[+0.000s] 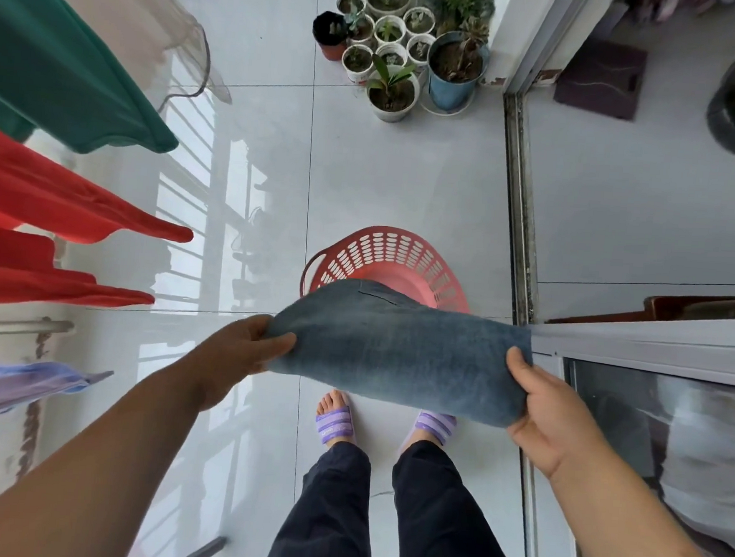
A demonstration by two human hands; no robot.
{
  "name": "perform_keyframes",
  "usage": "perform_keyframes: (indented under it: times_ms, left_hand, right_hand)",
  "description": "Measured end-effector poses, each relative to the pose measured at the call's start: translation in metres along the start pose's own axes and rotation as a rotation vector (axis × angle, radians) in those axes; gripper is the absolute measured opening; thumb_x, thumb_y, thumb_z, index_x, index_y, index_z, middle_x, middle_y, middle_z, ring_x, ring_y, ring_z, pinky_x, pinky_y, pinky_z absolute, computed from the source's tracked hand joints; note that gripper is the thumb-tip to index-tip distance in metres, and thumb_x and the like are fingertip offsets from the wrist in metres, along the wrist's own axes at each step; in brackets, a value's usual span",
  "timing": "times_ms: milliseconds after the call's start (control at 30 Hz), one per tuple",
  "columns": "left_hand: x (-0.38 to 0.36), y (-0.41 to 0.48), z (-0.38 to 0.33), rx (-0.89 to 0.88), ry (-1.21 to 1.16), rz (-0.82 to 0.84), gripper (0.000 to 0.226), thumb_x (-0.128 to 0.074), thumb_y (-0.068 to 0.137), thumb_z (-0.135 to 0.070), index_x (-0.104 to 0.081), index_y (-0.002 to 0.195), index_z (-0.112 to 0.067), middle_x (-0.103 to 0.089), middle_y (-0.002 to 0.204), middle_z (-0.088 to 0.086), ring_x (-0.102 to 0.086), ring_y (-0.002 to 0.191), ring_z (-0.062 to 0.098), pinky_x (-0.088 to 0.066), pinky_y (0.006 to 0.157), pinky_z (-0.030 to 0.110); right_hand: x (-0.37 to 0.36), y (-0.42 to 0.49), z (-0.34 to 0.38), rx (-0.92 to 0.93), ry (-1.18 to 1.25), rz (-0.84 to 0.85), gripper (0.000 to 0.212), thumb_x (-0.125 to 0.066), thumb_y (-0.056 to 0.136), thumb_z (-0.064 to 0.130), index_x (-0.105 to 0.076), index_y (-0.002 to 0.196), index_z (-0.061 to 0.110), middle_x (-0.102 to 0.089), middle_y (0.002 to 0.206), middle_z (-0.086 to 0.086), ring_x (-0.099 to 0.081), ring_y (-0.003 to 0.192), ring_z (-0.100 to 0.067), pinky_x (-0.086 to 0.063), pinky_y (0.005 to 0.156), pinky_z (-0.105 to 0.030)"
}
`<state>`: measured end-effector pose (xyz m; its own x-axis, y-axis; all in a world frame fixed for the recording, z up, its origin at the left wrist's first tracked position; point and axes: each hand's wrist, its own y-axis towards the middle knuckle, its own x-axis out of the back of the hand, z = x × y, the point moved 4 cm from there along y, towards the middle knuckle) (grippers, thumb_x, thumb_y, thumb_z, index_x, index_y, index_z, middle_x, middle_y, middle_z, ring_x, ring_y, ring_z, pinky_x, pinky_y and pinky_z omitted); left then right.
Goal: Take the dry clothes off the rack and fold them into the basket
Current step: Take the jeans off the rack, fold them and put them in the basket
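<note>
Head view: folded denim, centre frame, gripped at both ends by left hand and right hand, near the basket; probably soft, weighty, best end-supported.

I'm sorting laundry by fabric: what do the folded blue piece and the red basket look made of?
The folded blue piece: likely denim, matte, faded grain, stitched seam. The red basket: moulded plastic, slightly glossy, walls pierced with oval holes.
</note>
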<state>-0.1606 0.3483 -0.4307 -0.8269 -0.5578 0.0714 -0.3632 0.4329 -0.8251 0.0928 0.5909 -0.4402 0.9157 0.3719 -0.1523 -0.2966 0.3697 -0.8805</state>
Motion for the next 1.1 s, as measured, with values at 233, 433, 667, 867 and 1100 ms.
perform_keyframes:
  times_ms: [233,433,667,867,1100]
  left_hand:
    - [-0.003,-0.005,0.027,0.103,-0.06,-0.191,0.041,-0.071,0.086,-0.039,-0.067,0.102,-0.002,-0.07,0.096,0.017,-0.062,0.091,0.027,-0.051,0.092,0.045]
    - [-0.008,-0.012,0.051,0.222,-0.063,-0.19,0.025,-0.061,0.096,-0.029,-0.069,0.1,-0.006,-0.072,0.098,0.011,-0.066,0.094,0.024,-0.053,0.081,0.034]
    - [-0.004,-0.019,0.07,0.289,-0.037,-0.091,0.027,-0.068,0.091,-0.027,-0.07,0.103,-0.003,-0.073,0.103,0.013,-0.066,0.104,0.029,-0.054,0.083,0.034]
    - [0.01,-0.02,0.035,0.017,-0.115,-0.179,0.031,-0.071,0.084,-0.031,-0.069,0.105,-0.009,-0.074,0.101,0.005,-0.063,0.11,0.028,-0.048,0.092,0.035]
    - [0.01,-0.015,0.013,0.011,0.037,-0.081,0.043,-0.07,0.072,-0.039,-0.069,0.108,-0.016,-0.074,0.107,0.004,-0.064,0.109,0.028,-0.051,0.088,0.035]
  right_hand:
    - [0.011,0.004,0.004,0.119,-0.594,-0.176,0.024,-0.05,0.101,0.036,-0.062,0.087,0.021,-0.069,0.103,-0.006,-0.064,0.098,-0.022,-0.052,0.093,-0.045]
    - [0.018,0.001,-0.028,-0.055,-0.554,0.035,0.021,-0.057,0.098,0.029,-0.065,0.11,0.014,-0.074,0.106,-0.004,-0.069,0.101,-0.02,-0.052,0.096,-0.039]
    - [0.024,-0.003,-0.054,-0.241,-0.729,0.186,0.016,-0.066,0.093,0.016,-0.065,0.107,0.01,-0.071,0.092,0.001,-0.058,0.072,-0.009,-0.044,0.066,-0.022]
    - [0.002,-0.002,-0.019,0.159,-0.629,0.092,0.023,-0.065,0.092,0.026,-0.066,0.112,0.015,-0.075,0.104,0.003,-0.067,0.105,-0.014,-0.05,0.091,-0.03]
    - [-0.011,-0.001,-0.006,0.206,-0.772,0.129,0.016,-0.073,0.086,0.021,-0.069,0.101,0.019,-0.076,0.1,0.004,-0.068,0.099,-0.013,-0.05,0.078,-0.021]
